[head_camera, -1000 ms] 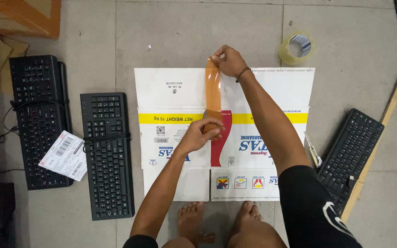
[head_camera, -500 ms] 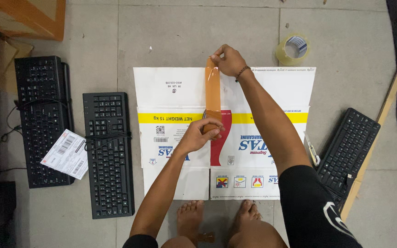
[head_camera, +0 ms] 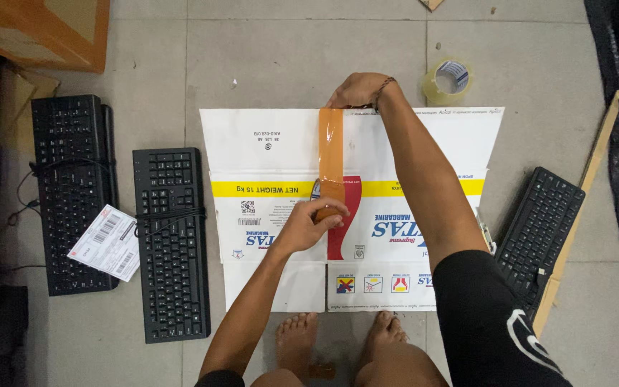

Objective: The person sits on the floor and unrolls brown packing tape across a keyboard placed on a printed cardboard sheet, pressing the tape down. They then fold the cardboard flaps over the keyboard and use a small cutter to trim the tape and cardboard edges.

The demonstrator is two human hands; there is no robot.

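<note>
Flattened white carton (head_camera: 410, 143): flat on the tiled floor (head_camera: 288, 57), printed face up, directly under both hands.

Orange tape strip (head_camera: 331, 154): along the carton's centre seam, stretched between the two hands; apparently kept taut so it lies without wrinkles.

Left hand (head_camera: 313, 223): fingers curled down on the near end of the strip, pressing it to the carton.

Right hand (head_camera: 360, 89): at the carton's far edge, fingers closed over the strip's far end, seemingly anchoring it there.

Tape roll (head_camera: 447, 80): on the floor just right of the right hand, within reach.

Two black keyboards (head_camera: 172, 244), (head_camera: 73, 193): well left of the left hand, cables wrapped round them; a paper label (head_camera: 105, 242) between.

Third keyboard (head_camera: 539, 233): right of the carton.

Bare feet (head_camera: 338, 344): at the carton's near edge.
</note>
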